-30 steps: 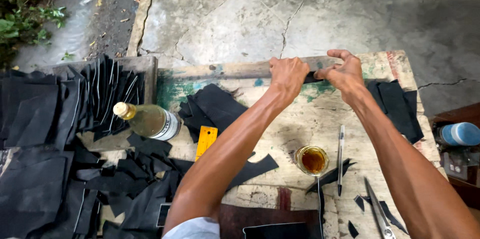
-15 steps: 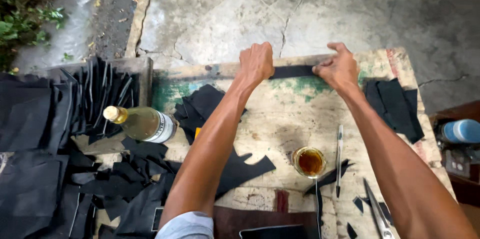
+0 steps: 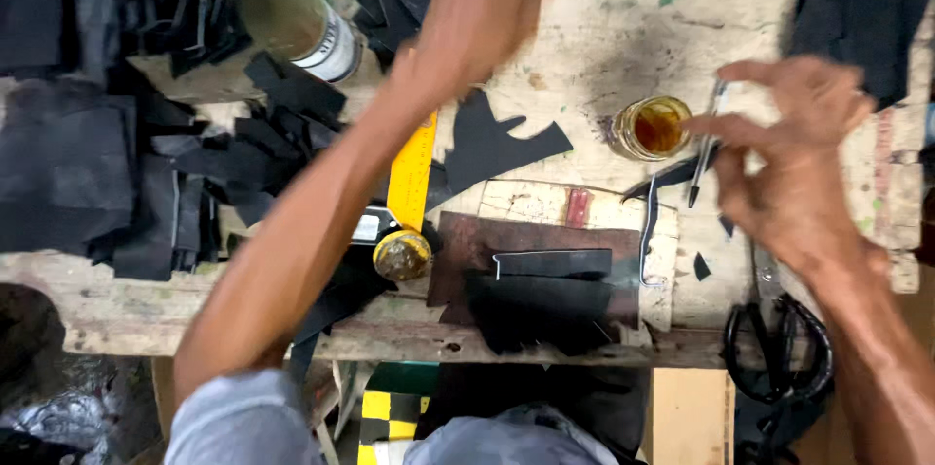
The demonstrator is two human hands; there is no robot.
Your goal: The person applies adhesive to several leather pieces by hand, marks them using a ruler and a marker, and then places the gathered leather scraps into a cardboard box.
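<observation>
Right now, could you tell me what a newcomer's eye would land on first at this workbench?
Probably the right hand, fingers spread, hovering beside a small jar of amber liquid and a pen at right centre. Next, the yellow ruler under the left forearm, with the glass bottle lying at top left. Black cut pieces heap up along the left of the worn bench.
</observation>
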